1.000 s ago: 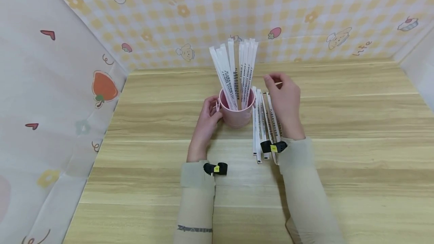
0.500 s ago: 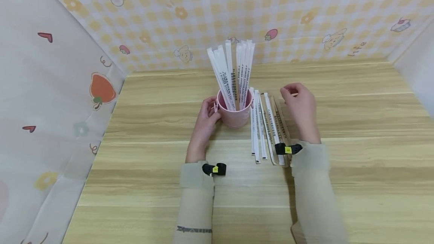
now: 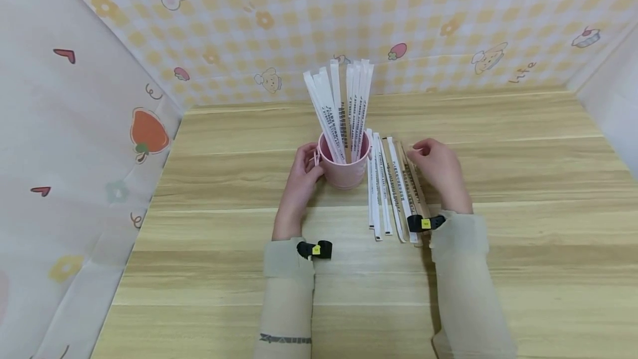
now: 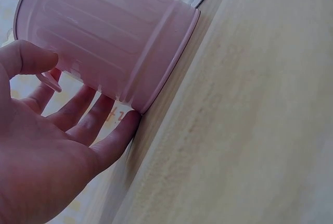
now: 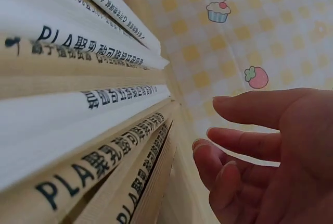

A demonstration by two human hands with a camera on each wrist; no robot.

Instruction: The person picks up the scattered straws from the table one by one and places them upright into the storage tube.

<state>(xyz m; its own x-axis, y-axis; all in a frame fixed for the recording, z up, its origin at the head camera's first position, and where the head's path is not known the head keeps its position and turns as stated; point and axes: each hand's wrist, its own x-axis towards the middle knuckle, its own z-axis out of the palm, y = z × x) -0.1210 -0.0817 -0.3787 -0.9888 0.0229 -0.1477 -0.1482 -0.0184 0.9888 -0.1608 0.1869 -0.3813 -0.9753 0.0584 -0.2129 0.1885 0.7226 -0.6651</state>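
A pink bucket-shaped cup (image 3: 345,175) stands upright on the table, holding several paper-wrapped straws (image 3: 333,109). My left hand (image 3: 301,177) holds its left side, thumb in front by the small handle (image 4: 49,81) and fingers behind against the wall. To the right of the cup lie several more wrapped straws (image 3: 394,193), white and brown, side by side with printed lettering. My right hand (image 3: 441,170) is at the far right end of this row. In the right wrist view, its thumb and fingers are apart beside the brown wrappers (image 5: 104,159), with nothing between them.
The wood-grain table (image 3: 209,270) meets a yellow checked backdrop (image 3: 224,32) behind the cup. A white printed sheet (image 3: 94,126) hangs along the left side. Black straps with cameras sit at both wrists.
My right hand has moved right from near the cup, then lower to the rightmost straws, uncovering the row. My left hand stays at the cup. The head view has shifted slightly.
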